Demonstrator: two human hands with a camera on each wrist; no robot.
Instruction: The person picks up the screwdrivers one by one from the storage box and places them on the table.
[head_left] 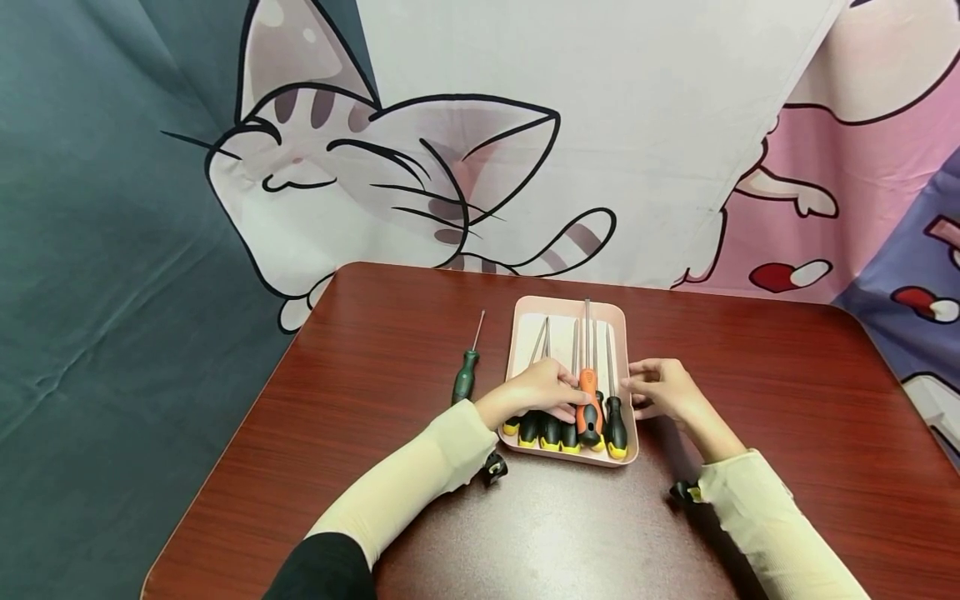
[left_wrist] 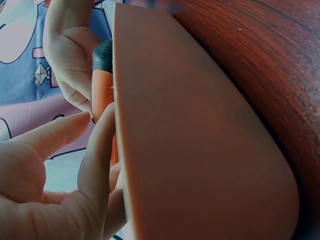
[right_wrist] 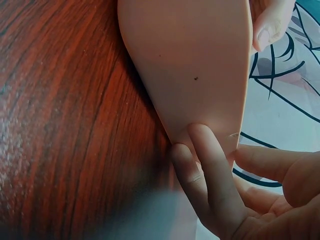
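Observation:
A shallow pink tray (head_left: 522,333) holds several screwdrivers with black-and-yellow handles (head_left: 616,429), shafts toward the far end. On top lies an orange-and-black screwdriver (head_left: 588,383), its tip reaching the far rim. My left hand (head_left: 536,390) reaches over the tray's left side and pinches that handle. In the left wrist view, the thumb meets the orange handle (left_wrist: 102,90) from above and a finger lies along its near side. At the right wall is my right hand (head_left: 663,390). The right wrist view shows its fingers (right_wrist: 207,150) against the tray's outer wall, thumb at the rim.
A green-handled screwdriver (head_left: 466,375) lies on the reddish-brown wooden table (head_left: 360,358), left of the tray and near my left forearm. Behind the table's far edge hangs a cloth printed with cartoon cats (head_left: 322,208).

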